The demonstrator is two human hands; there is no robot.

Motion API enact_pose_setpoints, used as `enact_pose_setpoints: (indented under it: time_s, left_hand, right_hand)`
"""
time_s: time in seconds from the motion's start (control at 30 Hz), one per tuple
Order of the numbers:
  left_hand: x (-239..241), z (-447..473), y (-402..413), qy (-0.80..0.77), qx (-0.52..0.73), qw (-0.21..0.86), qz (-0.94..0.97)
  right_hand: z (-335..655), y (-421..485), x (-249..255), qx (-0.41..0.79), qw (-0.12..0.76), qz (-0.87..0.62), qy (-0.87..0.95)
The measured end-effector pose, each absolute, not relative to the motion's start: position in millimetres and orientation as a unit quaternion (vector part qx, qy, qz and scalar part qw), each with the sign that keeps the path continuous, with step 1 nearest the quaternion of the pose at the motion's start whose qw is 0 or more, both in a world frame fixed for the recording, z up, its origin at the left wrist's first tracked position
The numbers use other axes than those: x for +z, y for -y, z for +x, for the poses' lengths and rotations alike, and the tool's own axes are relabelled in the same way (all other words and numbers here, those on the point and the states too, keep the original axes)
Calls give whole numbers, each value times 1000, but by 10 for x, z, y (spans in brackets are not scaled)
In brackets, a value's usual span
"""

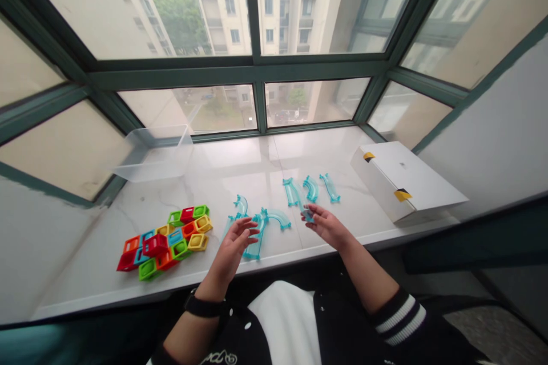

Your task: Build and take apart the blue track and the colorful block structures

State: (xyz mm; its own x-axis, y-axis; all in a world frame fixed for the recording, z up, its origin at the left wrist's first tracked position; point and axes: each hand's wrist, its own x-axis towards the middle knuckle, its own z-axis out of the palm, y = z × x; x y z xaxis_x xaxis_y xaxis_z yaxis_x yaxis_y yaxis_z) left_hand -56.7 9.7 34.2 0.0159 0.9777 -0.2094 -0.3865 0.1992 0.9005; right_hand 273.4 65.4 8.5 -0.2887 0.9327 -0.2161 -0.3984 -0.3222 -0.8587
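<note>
My left hand [234,248] hovers over the white sill with its fingers spread and nothing in them, just left of a cluster of clear blue curved track pieces [261,223]. My right hand [325,225] pinches a small blue track piece [307,214] at its fingertips. Three more blue track pieces [310,188] lie further back on the sill, beyond my right hand. A pile of colourful square frame tiles [166,242] sits to the left of my left hand.
A clear plastic bin [154,154] stands at the back left by the window. A white cardboard box [405,182] with yellow-black tape lies at the right. The sill's front edge [171,291] runs just before my wrists; windows enclose the back.
</note>
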Motion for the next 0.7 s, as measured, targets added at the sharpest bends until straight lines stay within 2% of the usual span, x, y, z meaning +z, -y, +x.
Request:
enact_pose_setpoints:
  time_s: [0.07,0.17,0.27,0.37,0.5,0.7]
  left_hand:
    - [318,-674,-68,-462,543,623,322]
    - [279,-826,-4,-481,551,611,303]
    - [263,-932,70,-495,561,602,279]
    - [270,-974,131,-499,567,602,259]
    - [259,-982,165,-493,571,603,258]
    - [205,-1004,168,-493,573,599,263]
  right_hand:
    - [2985,-792,103,621,523,-452,369]
    - [3375,-993,107,447,547,-574,413]
    - [3683,-1190,61,289,492,-687,449]
    - [3840,-1388,-27,172,420,-739,499]
    - [3852,-1629,-150,95,336,-757,553]
    - [3780,-1843,-285,72,262,-766,582]
